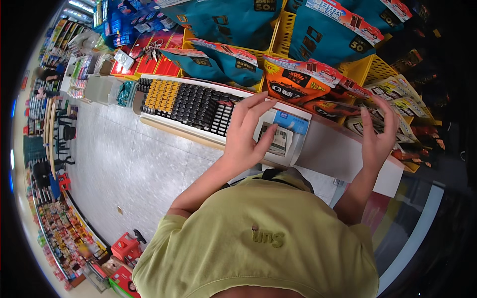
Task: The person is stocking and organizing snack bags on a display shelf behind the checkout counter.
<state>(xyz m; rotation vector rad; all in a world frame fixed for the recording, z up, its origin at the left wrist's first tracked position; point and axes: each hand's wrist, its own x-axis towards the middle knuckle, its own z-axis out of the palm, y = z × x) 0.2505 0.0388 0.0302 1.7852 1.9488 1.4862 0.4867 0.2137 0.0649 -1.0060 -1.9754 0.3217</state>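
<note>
My left hand [246, 130] is over the right part of a long white tray [298, 151], palm down and fingers spread. Its fingertips are close to the lower left corner of an orange snack packet [294, 87]; whether they touch it is unclear. At the packet row's right side, my right hand [382, 130] is raised with thumb and fingers apart. Its fingertips lie near a lower dark-and-orange packet [331, 108] and several pale packets [395, 89]. Below my left fingers are a blue printed card [291, 122] and a paper label [281, 141].
Teal packets [331, 33] stand in yellow perforated bins [281, 35] behind. Rows of small black and yellow-topped pieces [162, 96] fill the tray's left part. Keys [152, 50] lie on red boxes [160, 67]. Stocked shelves [63, 231] and a red ride-on toy [126, 246] are at left.
</note>
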